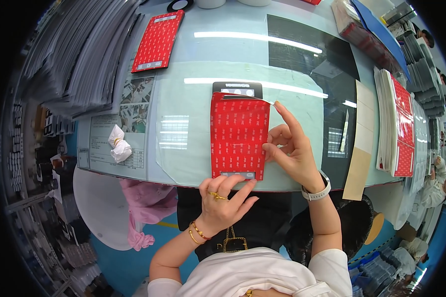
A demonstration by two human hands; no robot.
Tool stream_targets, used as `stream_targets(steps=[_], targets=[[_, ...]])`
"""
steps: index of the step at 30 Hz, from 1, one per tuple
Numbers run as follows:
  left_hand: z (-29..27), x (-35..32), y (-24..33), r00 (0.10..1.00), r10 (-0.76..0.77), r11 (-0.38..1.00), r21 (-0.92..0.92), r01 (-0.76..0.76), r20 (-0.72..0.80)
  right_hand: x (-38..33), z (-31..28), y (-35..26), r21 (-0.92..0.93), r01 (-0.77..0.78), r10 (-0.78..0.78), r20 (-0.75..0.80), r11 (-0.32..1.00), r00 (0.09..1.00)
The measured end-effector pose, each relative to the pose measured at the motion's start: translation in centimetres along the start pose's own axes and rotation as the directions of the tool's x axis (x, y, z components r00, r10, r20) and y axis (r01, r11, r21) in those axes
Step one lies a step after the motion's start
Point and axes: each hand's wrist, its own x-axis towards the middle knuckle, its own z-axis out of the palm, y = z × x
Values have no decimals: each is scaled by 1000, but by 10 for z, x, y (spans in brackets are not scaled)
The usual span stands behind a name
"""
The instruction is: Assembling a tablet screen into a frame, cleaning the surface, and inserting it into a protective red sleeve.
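In front of me on the table lies a dark panel (237, 87) faced with a red printed backing sheet (239, 133). The sheet's top edge stands up off the panel, and its upper right corner is raised. My right hand (292, 146) is at the sheet's right edge. Its thumb and bent fingers close on that edge, while the index finger reaches up to the raised corner. My left hand (225, 200) rests its spread fingertips on the panel's near edge, beside a grey strip (238, 174); the thumb is apart.
Another red-faced panel (158, 42) lies far left, beside tall stacks of sheets (84, 54). A crumpled white wad (119, 143) sits at left. On the right are a craft knife (344, 129), a beige strip (359, 143) and a stack of red-faced panels (403, 128).
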Motion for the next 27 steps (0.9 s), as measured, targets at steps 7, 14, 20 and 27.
stream_targets(steps=[7, 14, 20, 27], targets=[[4, 3, 4, 1000, -8, 1000, -4, 8, 15, 0, 1, 4, 17, 29, -28, -18, 999, 999], [2, 3, 3, 1000, -7, 999, -38, 8, 20, 0, 0, 2, -17, 47, -47, 11, 999, 999], [2, -8, -5, 999, 27, 989, -146, -31, -24, -1, 0, 3, -67, 64, -65, -6, 996, 998], [-5, -13, -15, 999, 15, 982, -188, -21, -33, -2, 0, 7, -78, 50, -51, -9, 996, 999]])
